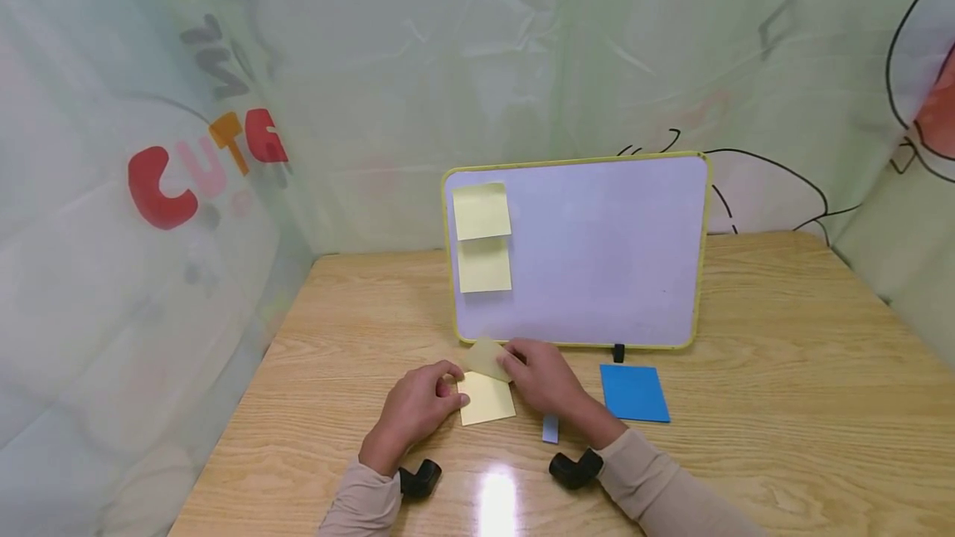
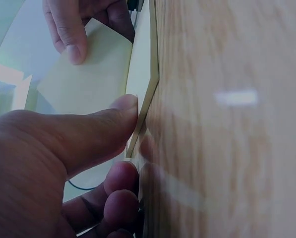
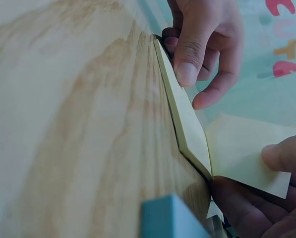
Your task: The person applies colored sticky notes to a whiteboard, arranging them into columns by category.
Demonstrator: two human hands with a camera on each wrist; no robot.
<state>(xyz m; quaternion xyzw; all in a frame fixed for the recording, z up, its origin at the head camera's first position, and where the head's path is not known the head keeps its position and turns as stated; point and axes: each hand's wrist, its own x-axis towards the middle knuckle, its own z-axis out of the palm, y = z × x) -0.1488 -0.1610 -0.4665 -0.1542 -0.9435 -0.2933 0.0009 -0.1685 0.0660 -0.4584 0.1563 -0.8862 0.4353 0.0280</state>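
Note:
A pad of pale yellow sticky notes (image 1: 488,401) lies on the table in front of the whiteboard. My left hand (image 1: 421,404) holds the pad at its left side, the thumb (image 2: 110,119) on its top face near the edge. With thumb and fingers, my right hand (image 1: 548,375) pinches the top sticky note (image 1: 485,357) by its right side. That sheet is lifted and slants up from the pad's far edge, where it still seems joined in the right wrist view. The thumb (image 3: 284,156) lies on one face of the sheet, with fingers behind it.
The yellow-framed whiteboard (image 1: 604,255) stands behind the hands, bearing two yellow sticky notes, an upper one (image 1: 481,211) and a lower one (image 1: 485,266). A blue square pad (image 1: 634,394) lies right of my right hand. A small bluish strip (image 1: 550,429) lies by the right wrist.

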